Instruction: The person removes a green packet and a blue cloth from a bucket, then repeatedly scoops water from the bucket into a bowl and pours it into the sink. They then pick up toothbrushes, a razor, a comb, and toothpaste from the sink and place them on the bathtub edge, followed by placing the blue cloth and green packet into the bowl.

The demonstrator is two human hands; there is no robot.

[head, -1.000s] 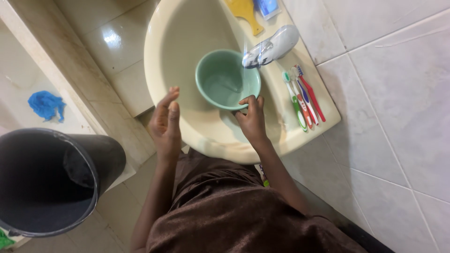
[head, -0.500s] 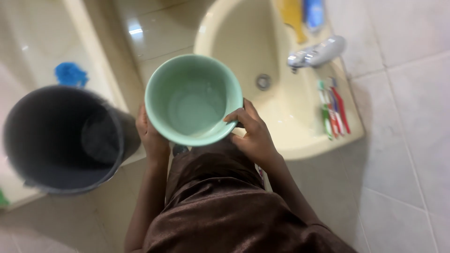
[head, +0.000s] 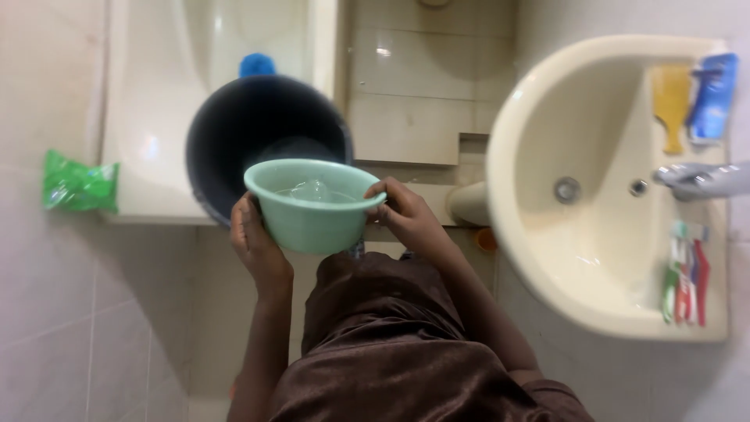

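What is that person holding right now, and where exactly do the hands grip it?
A pale green bowl with water in it, held by both hands: the left hand cups its side wall, the right hand grips the opposite rim.

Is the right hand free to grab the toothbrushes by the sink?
Probably not: the right hand grips the green bowl of water with the left hand, and the toothbrushes lie well off.

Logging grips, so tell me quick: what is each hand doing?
Left hand: closed on the green basin.
Right hand: closed on the basin's rim.
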